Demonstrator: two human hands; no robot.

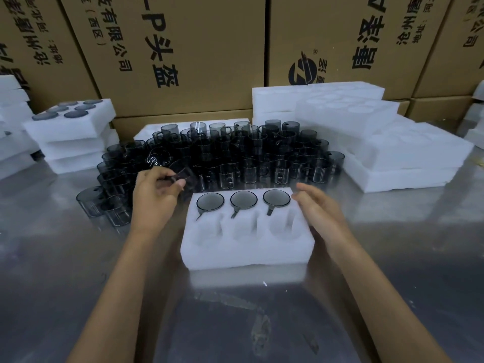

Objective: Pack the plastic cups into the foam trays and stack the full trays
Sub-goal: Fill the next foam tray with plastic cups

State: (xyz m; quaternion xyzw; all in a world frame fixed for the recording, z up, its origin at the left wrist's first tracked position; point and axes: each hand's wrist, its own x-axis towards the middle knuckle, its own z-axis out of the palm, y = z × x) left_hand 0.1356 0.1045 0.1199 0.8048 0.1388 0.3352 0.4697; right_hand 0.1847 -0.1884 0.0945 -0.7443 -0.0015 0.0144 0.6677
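A white foam tray [246,247] lies on the metal table in front of me. Its far row holds three smoky grey plastic cups [243,199]; the three near pockets are bare. My left hand [153,195] is at the tray's far left corner and pinches a tilted grey cup [183,174] by its edge. My right hand [318,208] hovers by the tray's right side, fingers straight and holding nothing. Behind the tray stands a crowd of several loose grey cups [235,153].
A stack of filled foam trays [70,132] sits at the back left. Unfilled foam trays [387,142] are piled at the back right. Cardboard boxes [183,48] wall off the back. Bare metal table [235,310] lies near me.
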